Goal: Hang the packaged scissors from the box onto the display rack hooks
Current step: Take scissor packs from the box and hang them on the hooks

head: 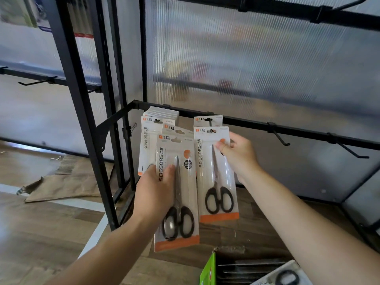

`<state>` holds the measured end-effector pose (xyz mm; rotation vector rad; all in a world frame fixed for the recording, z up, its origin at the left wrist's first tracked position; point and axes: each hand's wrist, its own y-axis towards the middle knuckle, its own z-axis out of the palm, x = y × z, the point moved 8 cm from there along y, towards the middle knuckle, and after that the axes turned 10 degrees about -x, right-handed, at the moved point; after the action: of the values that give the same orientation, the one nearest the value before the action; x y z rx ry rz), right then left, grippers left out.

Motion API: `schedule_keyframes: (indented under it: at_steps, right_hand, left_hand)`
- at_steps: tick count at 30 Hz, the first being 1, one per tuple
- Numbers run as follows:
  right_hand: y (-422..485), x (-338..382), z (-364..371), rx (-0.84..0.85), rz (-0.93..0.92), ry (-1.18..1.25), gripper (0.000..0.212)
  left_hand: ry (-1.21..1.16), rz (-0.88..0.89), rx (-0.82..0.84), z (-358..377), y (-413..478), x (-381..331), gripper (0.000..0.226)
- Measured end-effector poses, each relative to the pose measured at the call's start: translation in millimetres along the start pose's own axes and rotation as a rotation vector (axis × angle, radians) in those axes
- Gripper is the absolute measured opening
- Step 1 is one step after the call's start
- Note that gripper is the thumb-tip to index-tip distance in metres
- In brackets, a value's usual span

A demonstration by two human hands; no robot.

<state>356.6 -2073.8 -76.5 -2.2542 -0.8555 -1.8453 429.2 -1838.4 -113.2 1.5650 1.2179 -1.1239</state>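
My left hand (154, 191) grips a small stack of packaged scissors (177, 194), thumb across the front pack. My right hand (238, 153) pinches the top of another scissors pack (216, 173), its hang hole up at a hook on the black rail (257, 123). One pack (207, 120) hangs behind it on that hook. A thick bunch of packs (158, 118) hangs on the hook to the left. At the bottom right, the open box (257, 268) with a green side holds more scissors packs.
Two bare hooks (279, 137) (351, 151) stick out of the rail to the right. A black upright post (82, 112) stands at the left, with another hook rail (37, 81) beyond it. Flattened brown cardboard (61, 182) lies on the wooden floor.
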Motion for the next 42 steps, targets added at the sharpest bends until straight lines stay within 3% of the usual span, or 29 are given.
schedule_keyframes:
  at_steps: [3, 10, 15, 23, 32, 37, 42]
  right_hand:
    - [6.8, -6.7, 2.9, -0.022, -0.022, -0.044, 0.029]
    - [25.9, -7.4, 16.9, -0.159, -0.12, -0.178, 0.008]
    - [43.1, 0.4, 28.6, -0.222, -0.203, -0.585, 0.028]
    - [49.1, 4.5, 36.3, -0.192, -0.248, -0.723, 0.035]
    - [30.5, 7.3, 8.9, -0.142, -0.191, -0.684, 0.047]
    - [-2.5, 27.8, -3.2, -0.07, -0.256, -0.394, 0.025]
    - [-28.4, 26.3, -1.9, 0.065, -0.099, -0.126, 0.039]
  left_hand:
    - [-0.019, -0.003, -0.002, -1.3, 2.6, 2.8, 0.034]
    - [0.039, 0.051, -0.009, 2.6, 3.3, 5.2, 0.033]
    - [0.019, 0.085, 0.061, 11.1, 4.5, 3.0, 0.032]
    - [0.002, 0.071, 0.057, 16.5, 6.5, 7.8, 0.036]
    - [-0.028, 0.063, 0.084, 22.4, -3.3, 1.9, 0.033]
    - [-0.069, 0.054, 0.071, 23.3, -5.9, -9.2, 0.041]
    - [-0.099, 0.048, 0.064, 24.8, -9.6, -18.9, 0.044]
